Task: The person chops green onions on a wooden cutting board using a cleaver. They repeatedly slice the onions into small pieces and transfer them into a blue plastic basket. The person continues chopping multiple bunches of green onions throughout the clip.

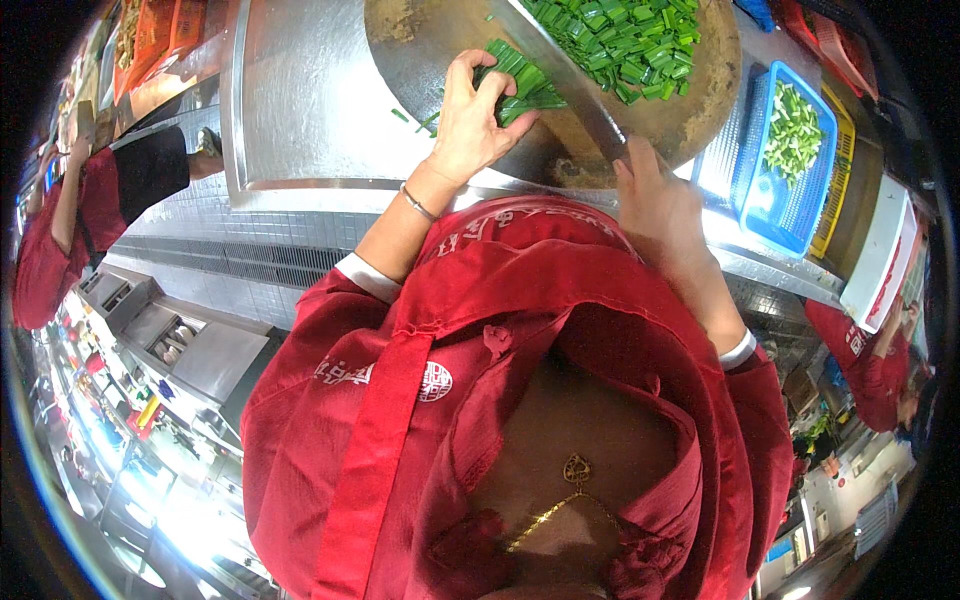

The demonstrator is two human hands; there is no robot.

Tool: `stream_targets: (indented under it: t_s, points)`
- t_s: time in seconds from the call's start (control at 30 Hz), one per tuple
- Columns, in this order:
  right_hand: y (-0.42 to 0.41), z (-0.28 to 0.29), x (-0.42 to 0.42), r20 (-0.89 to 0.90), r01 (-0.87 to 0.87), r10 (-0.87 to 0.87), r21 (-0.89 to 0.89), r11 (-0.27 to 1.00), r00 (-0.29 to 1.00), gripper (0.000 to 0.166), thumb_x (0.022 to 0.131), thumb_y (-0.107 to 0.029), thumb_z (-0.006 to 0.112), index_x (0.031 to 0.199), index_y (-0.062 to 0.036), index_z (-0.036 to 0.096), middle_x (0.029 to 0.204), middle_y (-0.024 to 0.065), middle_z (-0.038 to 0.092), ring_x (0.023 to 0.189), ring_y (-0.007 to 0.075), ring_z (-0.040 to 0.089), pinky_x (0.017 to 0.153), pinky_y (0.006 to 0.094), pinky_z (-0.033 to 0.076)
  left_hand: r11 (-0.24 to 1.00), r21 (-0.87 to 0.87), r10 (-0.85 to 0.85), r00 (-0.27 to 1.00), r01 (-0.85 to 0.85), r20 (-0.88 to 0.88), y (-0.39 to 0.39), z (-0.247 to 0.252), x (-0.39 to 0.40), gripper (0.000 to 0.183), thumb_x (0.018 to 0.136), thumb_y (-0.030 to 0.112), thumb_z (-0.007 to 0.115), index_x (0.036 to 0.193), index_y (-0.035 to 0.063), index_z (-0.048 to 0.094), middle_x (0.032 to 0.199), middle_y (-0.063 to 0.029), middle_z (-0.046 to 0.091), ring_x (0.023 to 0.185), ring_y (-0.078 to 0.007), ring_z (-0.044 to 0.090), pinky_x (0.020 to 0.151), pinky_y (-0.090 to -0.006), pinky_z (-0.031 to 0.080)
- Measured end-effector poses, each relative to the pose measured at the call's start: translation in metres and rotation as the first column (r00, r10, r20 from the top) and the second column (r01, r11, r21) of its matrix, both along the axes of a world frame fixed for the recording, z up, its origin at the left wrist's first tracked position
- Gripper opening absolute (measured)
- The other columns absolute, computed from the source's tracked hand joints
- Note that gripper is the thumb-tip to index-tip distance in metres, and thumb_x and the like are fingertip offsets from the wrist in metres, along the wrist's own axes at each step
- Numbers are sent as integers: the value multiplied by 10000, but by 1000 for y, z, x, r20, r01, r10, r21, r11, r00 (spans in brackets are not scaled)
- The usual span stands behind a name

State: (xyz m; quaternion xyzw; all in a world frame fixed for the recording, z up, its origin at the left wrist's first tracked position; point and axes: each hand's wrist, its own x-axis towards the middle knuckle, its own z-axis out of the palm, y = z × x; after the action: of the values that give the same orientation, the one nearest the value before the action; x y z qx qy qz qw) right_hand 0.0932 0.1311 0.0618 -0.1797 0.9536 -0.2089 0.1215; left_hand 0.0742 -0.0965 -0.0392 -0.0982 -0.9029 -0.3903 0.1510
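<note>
A bundle of flat green leaves [525, 81], possibly garlic chives, lies on a round wooden chopping block [420, 45]. My left hand [480, 112] grips the bundle with curled fingers and the thumb at its near side. In my right hand [656, 187], slightly blurred, is the handle of a wide-bladed knife, mostly covered by my fingers. The knife blade [570, 82] slants up and left across the block, between the bundle and a heap of cut green pieces [630, 45]. Its far end runs out of the top of the view.
Under the block is a stainless steel counter [307, 97]. Right of it stands a blue plastic basket [750, 180] holding pale green cut pieces [793, 131], beside a yellow basket [836, 187] and a white container [885, 255]. People in red stand at far left [60, 225] and far right [862, 367].
</note>
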Motion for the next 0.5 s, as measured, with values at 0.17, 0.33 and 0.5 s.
stream_targets:
  t_s: [0.17,0.33,0.5]
  points:
    - [-5,-5,7,85,-64,58,69,996,995,308,938,-201,489,1225,-95,460,1069,228,639,816,433,644,697,520,509,999,-32,-8,997,6,-73,0,-7,2,323,655,137,823,846,66,572,1120,-180,474,1065,-370,492,876,-422,449]
    - [-10,-14,7,-46,-175,182,118,977,982,355,860,-130,479,1206,-48,463,941,217,652,717,388,670,598,468,542,997,-77,-7,996,0,-84,0,-10,1,257,670,116,802,798,57,587,1083,-172,500,1032,-363,510,840,-422,457]
    - [-12,-17,4,-199,-266,309,215,940,930,318,859,-129,502,1160,-29,486,803,178,663,562,286,669,464,392,525,997,-78,-14,997,8,-75,0,-11,-1,234,661,99,794,767,42,594,1043,-175,538,986,-357,533,827,-412,461]
